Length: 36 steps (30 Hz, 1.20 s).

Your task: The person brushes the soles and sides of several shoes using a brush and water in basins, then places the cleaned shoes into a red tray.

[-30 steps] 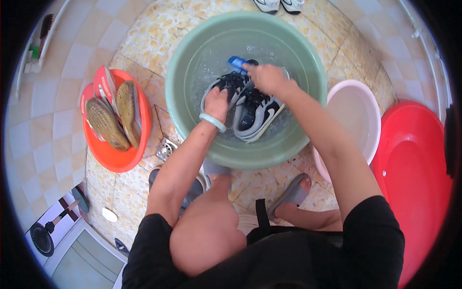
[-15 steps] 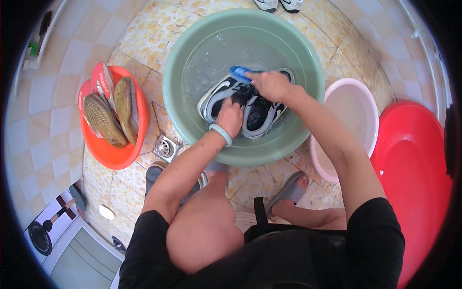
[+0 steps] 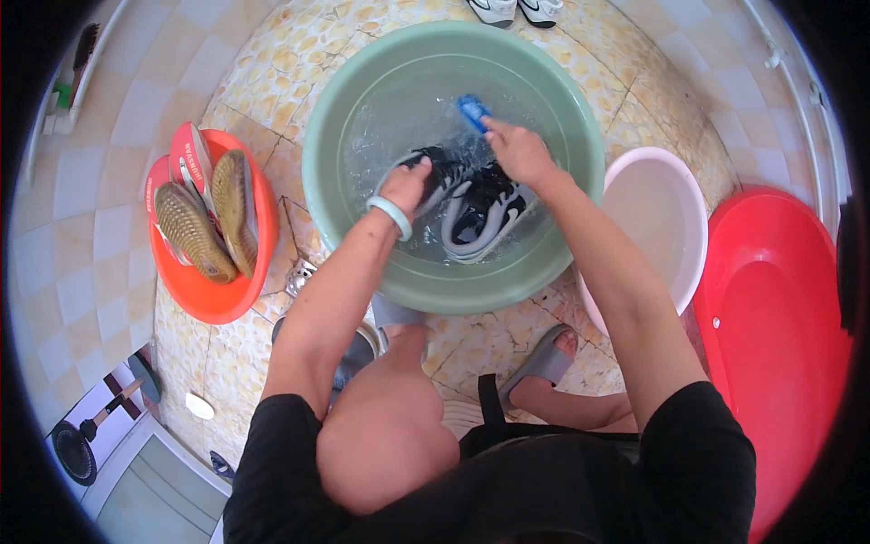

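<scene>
- I find the green basin (image 3: 317, 154) on the tiled floor (image 3: 254, 82), with cloudy water (image 3: 390, 100) inside.
- I note two black-and-grey sneakers lying side by side within it, both partly under water: the left sneaker (image 3: 442, 172) and the right sneaker (image 3: 473, 216), the latter with its collar toward the wearer.
- The left hand (image 3: 403, 189), with a pale bangle (image 3: 391, 214) at its wrist, keeps its grip pressed on the rear of the left sneaker (most of the fingers are hidden from me).
- The right hand (image 3: 517, 152) has its grip pinching a blue tool (image 3: 471, 112), a brush by its shape; I see no bristles.
- The tool's free end is beyond the sneakers, over the water; I am unable to judge its height.
- To the left I record an orange basin (image 3: 201, 306) carrying tan-soled footwear (image 3: 192, 231), soles outward, and red-and-white footwear (image 3: 188, 163) behind.
- To the right stand a pink basin (image 3: 660, 213) and, just beside it, a red tub (image 3: 779, 326).
- White shoes (image 3: 494, 11) rest beyond the green basin, cut off by the upper edge.
</scene>
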Available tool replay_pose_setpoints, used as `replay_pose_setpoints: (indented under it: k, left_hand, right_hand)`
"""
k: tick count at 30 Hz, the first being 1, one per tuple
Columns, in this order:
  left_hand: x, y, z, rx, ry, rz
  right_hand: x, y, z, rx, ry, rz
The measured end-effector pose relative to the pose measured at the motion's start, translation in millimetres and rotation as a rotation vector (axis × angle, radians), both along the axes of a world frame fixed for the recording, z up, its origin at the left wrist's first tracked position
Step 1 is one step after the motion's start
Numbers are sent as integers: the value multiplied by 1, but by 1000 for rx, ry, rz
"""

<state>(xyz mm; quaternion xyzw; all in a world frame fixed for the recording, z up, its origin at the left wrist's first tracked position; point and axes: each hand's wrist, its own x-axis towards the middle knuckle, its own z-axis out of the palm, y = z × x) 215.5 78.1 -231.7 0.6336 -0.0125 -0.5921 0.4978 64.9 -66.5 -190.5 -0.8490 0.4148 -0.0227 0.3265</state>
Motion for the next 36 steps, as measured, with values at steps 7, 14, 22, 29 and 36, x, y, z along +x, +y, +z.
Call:
replay_pose_setpoints:
  k: [7, 14, 22, 29, 36]
  left_hand:
    - [42, -1, 4, -51, 343, 518]
    - [59, 17, -24, -46, 426, 525]
    - [58, 4, -14, -87, 373, 634]
    - [49, 21, 0, -88, 382, 655]
    - [17, 3, 15, -389, 430, 417]
  right_hand:
    - [11, 51, 2, 51, -56, 154]
    - [17, 92, -1, -211, -27, 398]
    - [69, 26, 3, -99, 3, 81]
    - [32, 89, 24, -142, -28, 523]
    - [54, -6, 5, -176, 172, 194]
